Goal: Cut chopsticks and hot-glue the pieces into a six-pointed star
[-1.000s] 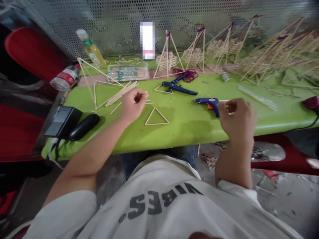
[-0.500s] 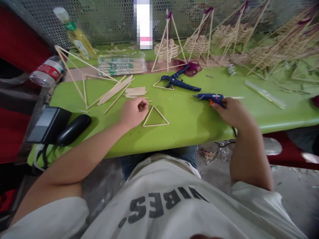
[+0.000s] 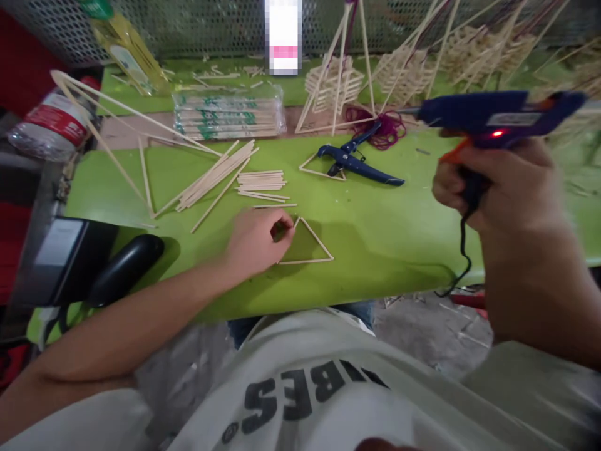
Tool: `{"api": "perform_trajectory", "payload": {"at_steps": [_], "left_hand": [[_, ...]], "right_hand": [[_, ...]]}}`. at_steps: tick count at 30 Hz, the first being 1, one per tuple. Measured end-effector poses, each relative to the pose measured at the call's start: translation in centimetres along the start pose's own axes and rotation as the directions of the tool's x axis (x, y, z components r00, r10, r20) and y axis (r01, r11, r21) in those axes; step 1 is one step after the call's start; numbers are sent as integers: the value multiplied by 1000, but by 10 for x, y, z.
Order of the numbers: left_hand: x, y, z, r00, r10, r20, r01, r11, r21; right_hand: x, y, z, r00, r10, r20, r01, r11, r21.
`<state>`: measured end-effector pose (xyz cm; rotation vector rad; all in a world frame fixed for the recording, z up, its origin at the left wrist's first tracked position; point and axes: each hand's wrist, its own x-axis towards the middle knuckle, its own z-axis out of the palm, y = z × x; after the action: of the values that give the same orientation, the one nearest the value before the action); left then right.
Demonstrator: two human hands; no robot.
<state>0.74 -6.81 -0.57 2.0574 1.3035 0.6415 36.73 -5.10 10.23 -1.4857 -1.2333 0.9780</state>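
Observation:
My right hand (image 3: 507, 178) is wrapped round the handle of a blue hot glue gun (image 3: 488, 113), held up above the right part of the table. Its orange trigger sits by my fingers, a red light glows on its side, and the nozzle points left. My left hand (image 3: 263, 241) rests low on the table with thumb and forefinger pinched on the left side of a small triangle of wooden sticks (image 3: 317, 238). That side is mostly hidden by the hand. Just beyond lie short cut sticks (image 3: 260, 181) and a bundle of longer sticks (image 3: 218, 175).
A blue cutter (image 3: 359, 164) overlaps another stick triangle, near purple string (image 3: 385, 131). Stick pyramids (image 3: 335, 81) line the back right. A larger stick frame (image 3: 110, 119), bottles (image 3: 54, 122), packaged sticks (image 3: 228, 113) and a black device (image 3: 70, 257) occupy the left. The gun's cord (image 3: 464, 244) hangs down.
My right hand has lifted the glue gun off the table, bringing it up and closer to the camera. My left hand has moved onto the triangle's left side. The view has shifted slightly.

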Motion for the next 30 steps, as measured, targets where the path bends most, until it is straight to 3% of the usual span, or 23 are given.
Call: {"api": "perform_trajectory", "payload": {"at_steps": [2, 5, 8, 11, 14, 21, 27, 30], "left_hand": [[0, 1, -1, 1000, -8, 23, 8, 1000, 14], [-1, 2, -4, 998, -27, 64, 25, 999, 37], [-2, 4, -7, 994, -23, 107, 20, 999, 32], [-2, 7, -9, 993, -21, 120, 19, 1000, 18], [-3, 9, -11, 993, -26, 117, 25, 1000, 16], [-8, 9, -12, 994, 75, 78, -78, 996, 39], [-8, 12, -18, 988, 127, 87, -131, 990, 44], [-7, 13, -19, 988, 120, 99, -126, 991, 46]], "right_hand": [[14, -7, 28, 980, -13, 198, 12, 1000, 6], [26, 9, 55, 902, -6, 431, -25, 997, 67], [28, 41, 60, 828, 73, 556, -132, 989, 66], [26, 65, 52, 746, 178, 642, -233, 973, 1], [26, 75, 43, 689, 223, 689, -287, 958, -23], [32, 73, 37, 655, 217, 723, -246, 967, -68], [25, 77, 28, 651, 376, 659, -281, 926, -251], [26, 74, 27, 655, 322, 684, -168, 944, -284]]}}
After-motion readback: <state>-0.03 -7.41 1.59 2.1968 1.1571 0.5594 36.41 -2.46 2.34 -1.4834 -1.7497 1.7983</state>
